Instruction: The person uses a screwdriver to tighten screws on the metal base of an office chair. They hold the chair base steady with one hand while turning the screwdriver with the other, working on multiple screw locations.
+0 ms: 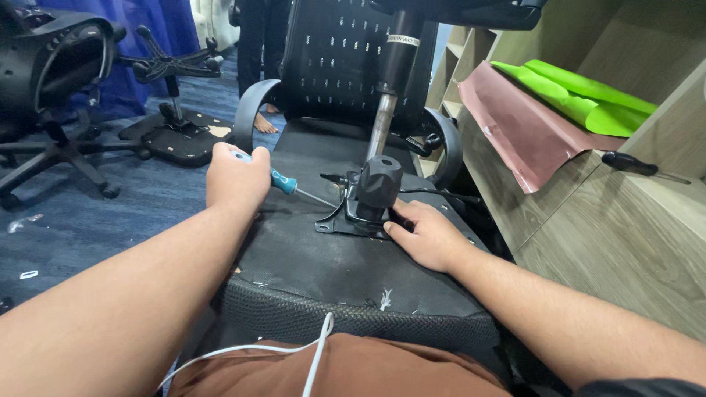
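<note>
Starting at the far left, a second office chair [51, 66] stands on the blue carpet [147, 198], with a detached black star base [173, 66] lying near it and a flat seat plate [176, 136] beneath that. Moving inward, the left hand [237, 179] is closed in a full fist around the blue handle of a screwdriver [283, 181]; the shaft runs rightward and its tip meets the metal mounting plate [342, 220] on the underside of an overturned chair seat [316, 257]. At centre, the black tilt mechanism [376, 187] sits on that plate, and the gas cylinder [390, 88] rises from it. The right hand [426, 235] lies flat and mostly open on the seat underside, fingertips touching the plate's right edge, gripping nothing. A white cable [316, 345] crosses the person's lap. Further right, a wooden shelf unit [625, 228] carries a reddish-brown sheet [522, 132], green sheets [581, 95] and another screwdriver [636, 167], well apart from both hands.
</note>
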